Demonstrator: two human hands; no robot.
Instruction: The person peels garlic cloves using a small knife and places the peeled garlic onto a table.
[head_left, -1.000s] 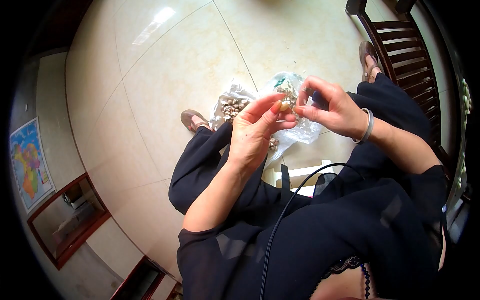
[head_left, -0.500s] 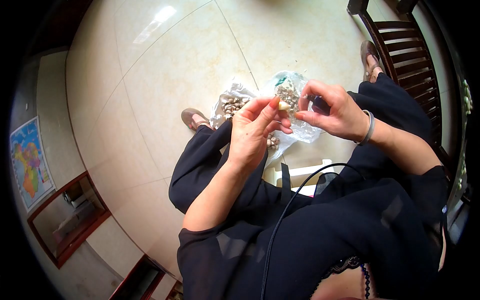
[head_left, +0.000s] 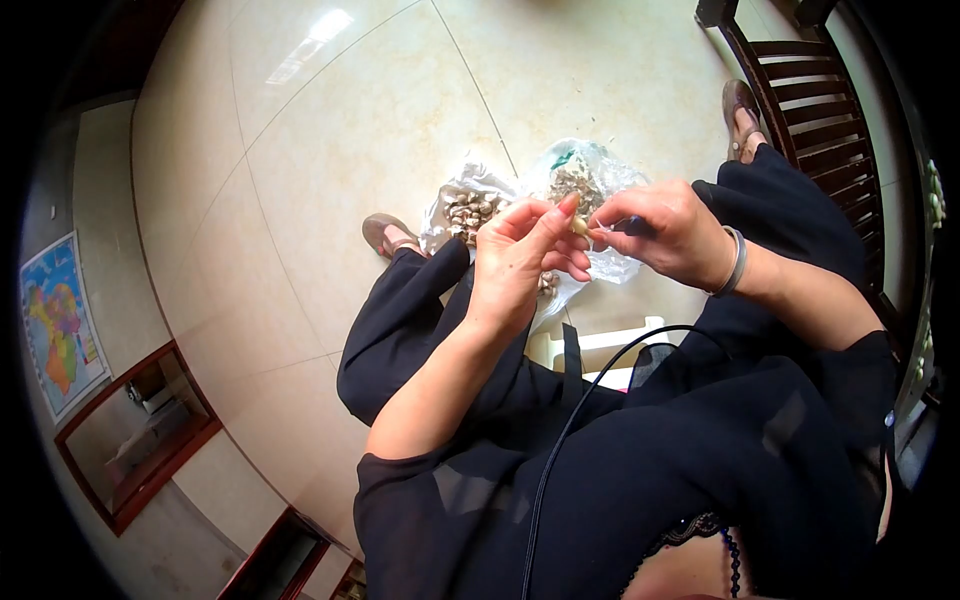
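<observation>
My left hand [head_left: 517, 262] pinches a pale garlic clove [head_left: 580, 227] between thumb and fingertips, its other fingers curled below. From the right, my right hand [head_left: 672, 230] meets it, thumb and forefinger closed at the clove's end. Whether a dark object is still inside my right palm is hidden. Behind the hands lies a clear plastic bag [head_left: 618, 178] with a heap of garlic skins [head_left: 573, 183]. A white bag [head_left: 478, 177] beside it holds several unpeeled garlic cloves [head_left: 468, 213]. More cloves [head_left: 547, 285] show below my left hand.
A white plastic container [head_left: 545, 350] stands between my legs. A black cord [head_left: 565, 435] runs across my lap. At the right is a dark slatted wooden chair [head_left: 815, 110]. The floor [head_left: 340, 150] is pale tile, and a map [head_left: 62, 325] hangs at the left.
My right hand has turned and closed in on the clove, its fingers now touching it. The dark object seen in that hand earlier is out of sight. My left hand has shifted slightly right.
</observation>
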